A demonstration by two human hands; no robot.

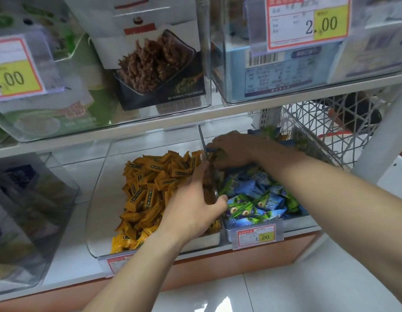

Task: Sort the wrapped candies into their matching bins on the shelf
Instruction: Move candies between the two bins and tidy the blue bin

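Two clear bins sit side by side on the lower shelf. The left bin (98, 183) holds a heap of yellow wrapped candies (148, 188). The right bin (295, 224) holds blue and green wrapped candies (258, 199). My left hand (193, 210) grips the clear wall between the bins, fingers on the yellow side and thumb on the blue-green side. My right hand (233, 149) reaches to the back of the right bin, its fingers curled around some blue and green candies there.
A white wire basket (319, 122) with more wrapped sweets stands right of the bins. Price tags (256, 235) hang on the bin fronts. The shelf above (150, 127) carries clear bins of boxed goods. Another clear bin (38, 199) stands at the left.
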